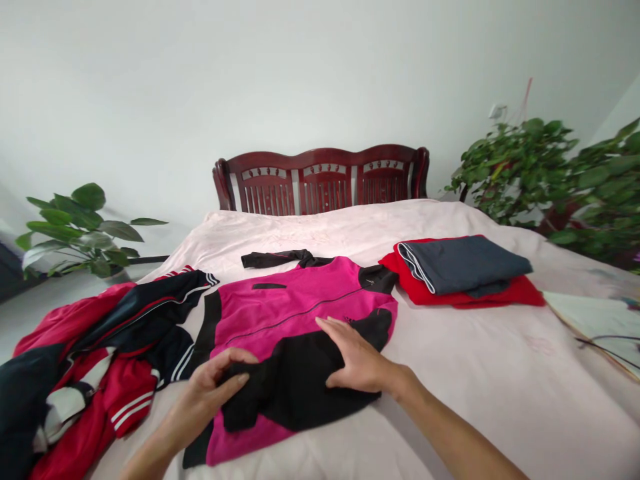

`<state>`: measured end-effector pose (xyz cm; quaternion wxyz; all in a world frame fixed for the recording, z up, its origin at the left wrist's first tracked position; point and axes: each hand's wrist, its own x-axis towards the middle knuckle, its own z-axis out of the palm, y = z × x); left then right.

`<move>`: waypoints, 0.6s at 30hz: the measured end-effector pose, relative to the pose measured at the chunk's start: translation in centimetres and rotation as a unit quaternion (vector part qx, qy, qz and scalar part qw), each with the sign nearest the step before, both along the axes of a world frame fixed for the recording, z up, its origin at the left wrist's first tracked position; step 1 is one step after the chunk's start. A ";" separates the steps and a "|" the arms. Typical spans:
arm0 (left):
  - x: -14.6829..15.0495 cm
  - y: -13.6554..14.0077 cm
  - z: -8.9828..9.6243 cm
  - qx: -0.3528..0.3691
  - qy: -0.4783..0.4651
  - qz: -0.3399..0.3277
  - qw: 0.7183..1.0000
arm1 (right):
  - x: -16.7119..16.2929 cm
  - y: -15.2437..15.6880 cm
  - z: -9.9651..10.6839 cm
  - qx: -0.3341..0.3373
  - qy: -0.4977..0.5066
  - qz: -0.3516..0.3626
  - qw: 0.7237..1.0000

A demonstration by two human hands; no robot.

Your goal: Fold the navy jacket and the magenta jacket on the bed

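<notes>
A magenta and black zip jacket (pixel 295 293) lies spread on the bed, its collar toward the right. The near black sleeve (pixel 310 380) is folded across the jacket's front, while the far sleeve (pixel 270 259) stretches out behind it. My left hand (pixel 220 380) pinches the cuff end of the near sleeve between thumb and fingers. Over the upper part of that sleeve rests my right hand (pixel 357 360), thumb and fingers apart and touching the black fabric.
Crumpled red and navy garments (pixel 115 360) lie along the left. At the right is a folded stack with dark grey trousers (pixel 465 263) over a red garment (pixel 415 287). A pale bedsheet (pixel 500 373) covers the bed, with a wooden headboard (pixel 325 180) behind. Plants (pixel 520 167) flank it.
</notes>
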<state>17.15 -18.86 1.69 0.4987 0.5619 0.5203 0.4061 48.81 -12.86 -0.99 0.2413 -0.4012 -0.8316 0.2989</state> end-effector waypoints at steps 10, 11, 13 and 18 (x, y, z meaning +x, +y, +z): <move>5.5 0.7 -2.7 0.059 0.056 -0.073 0.994 | 0.0 -0.3 1.6 -0.032 0.242 -0.193 0.950; 4.0 0.3 -3.0 0.061 0.096 -0.070 0.991 | 2.2 0.2 2.0 0.029 0.231 -0.271 0.934; 0.6 -0.7 -3.7 0.077 0.183 -0.069 0.978 | 6.8 1.1 2.7 0.178 0.149 -0.381 0.895; -6.6 -3.6 -5.5 0.084 0.342 -0.071 0.933 | 12.2 -0.1 0.9 0.229 -0.151 -0.213 0.938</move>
